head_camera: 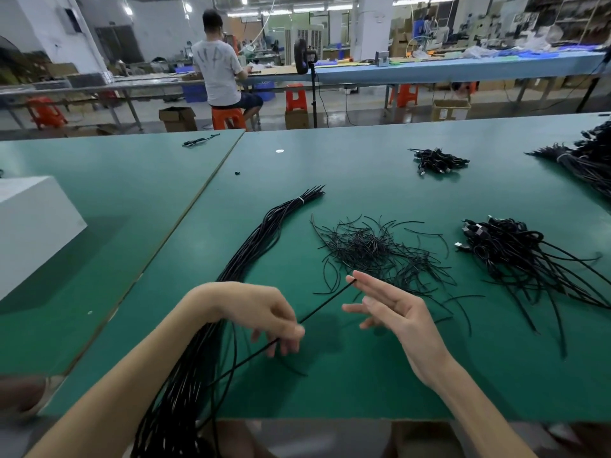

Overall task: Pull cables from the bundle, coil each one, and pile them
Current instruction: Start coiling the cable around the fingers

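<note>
Head camera showed us at the green table point(363, 375). Our tied cable bundle point(258, 239) ran under our left wrist, and the coiled-cable pile point(515, 252) lay beyond and right of our right hand point(400, 315). Our left hand point(264, 320) pinched one cable point(325, 304), its tip touching the right hand's straight, relaxed fingers point(372, 287).

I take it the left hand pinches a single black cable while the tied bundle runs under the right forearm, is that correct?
Not quite: the left hand does pinch the single black cable, but the head view shows the tied bundle running under the left forearm, not the right one.
</note>
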Available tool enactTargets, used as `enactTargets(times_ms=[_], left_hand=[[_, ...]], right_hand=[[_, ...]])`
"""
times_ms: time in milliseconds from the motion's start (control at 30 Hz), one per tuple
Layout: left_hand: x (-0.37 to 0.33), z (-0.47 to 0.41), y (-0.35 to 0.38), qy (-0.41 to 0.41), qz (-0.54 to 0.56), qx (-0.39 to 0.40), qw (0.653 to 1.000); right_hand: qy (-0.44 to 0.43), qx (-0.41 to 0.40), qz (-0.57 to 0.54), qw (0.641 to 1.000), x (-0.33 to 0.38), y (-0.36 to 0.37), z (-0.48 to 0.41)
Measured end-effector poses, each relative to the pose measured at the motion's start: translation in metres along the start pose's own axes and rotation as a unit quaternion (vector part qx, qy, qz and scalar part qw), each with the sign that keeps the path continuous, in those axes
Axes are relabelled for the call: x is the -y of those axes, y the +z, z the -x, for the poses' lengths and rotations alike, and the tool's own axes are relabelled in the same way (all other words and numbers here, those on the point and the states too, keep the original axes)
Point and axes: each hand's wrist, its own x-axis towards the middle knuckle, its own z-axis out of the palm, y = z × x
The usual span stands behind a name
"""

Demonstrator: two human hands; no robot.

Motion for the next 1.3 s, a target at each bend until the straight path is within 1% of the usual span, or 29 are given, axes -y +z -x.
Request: enactTargets(times_ms=[33,67,200,300,367,433,567,667,733,767,833,900,933,1000,1100,1167,1233,1300], left_hand=[[-0.002,0.001,0.002,0.012,-0.019,0.036,0.999],[-0.004,0.0,0.003,0.027,-0.025,0.052,0.998],[-0.007,-0.006,0.001,0.083,0.039,0.037,0.995],[-0.008,-0.009,-0.002,0.134,0.119,-0.031,0.983],[-0.009,-0.011,-0.003,0.159,0.173,-0.09,0.968],[-0.011,-0.012,-0.003,0.182,0.224,-0.131,0.948],[-0.019,-0.015,-0.005,0.22,0.286,-0.173,0.917],[-0.023,-0.021,-0.003,0.225,0.318,-0.206,0.898],[-0.027,-0.026,-0.002,0.226,0.369,-0.239,0.87],[-0.031,-0.028,-0.003,0.226,0.408,-0.257,0.847],[-0.039,-0.031,-0.009,0.231,0.501,-0.287,0.783],[-0.049,-0.036,-0.017,0.242,0.578,-0.307,0.717],[-0.054,-0.039,-0.02,0.245,0.602,-0.313,0.693],[-0.065,-0.048,-0.021,0.242,0.627,-0.318,0.669],[-0.073,-0.064,-0.012,0.235,0.631,-0.326,0.664],[-0.069,-0.074,-0.006,0.227,0.609,-0.344,0.677],[-0.061,-0.081,-0.001,0.2,0.58,-0.353,0.707],[-0.053,-0.088,0.005,0.143,0.524,-0.363,0.757]], right_hand=[[0.002,0.001,0.005,1.0,0.0,0.0,0.0],[0.005,0.004,0.01,1.0,0.0,0.0,0.0],[0.015,0.022,0.046,0.999,0.0,0.003,0.0],[0.02,0.039,0.083,0.996,0.0,0.006,0.0],[0.025,0.048,0.094,0.994,0.0,0.007,-0.001],[0.026,0.055,0.094,0.994,0.0,0.008,-0.001],[0.024,0.071,0.093,0.993,0.001,0.009,-0.001],[0.027,0.078,0.091,0.992,0.002,0.009,-0.001],[0.029,0.085,0.095,0.991,0.003,0.009,-0.001],[0.03,0.091,0.103,0.99,0.003,0.008,-0.001],[0.029,0.107,0.13,0.985,0.004,0.008,-0.001],[0.029,0.113,0.132,0.984,0.004,0.008,0.0],[0.03,0.112,0.127,0.985,0.004,0.008,0.0],[0.035,0.111,0.12,0.986,0.006,0.008,0.001],[0.048,0.109,0.107,0.987,0.009,0.009,0.002],[0.05,0.093,0.096,0.99,0.01,0.007,0.003],[0.048,0.071,0.084,0.993,0.009,0.006,0.003],[0.052,0.054,0.076,0.994,0.007,0.004,0.003]])
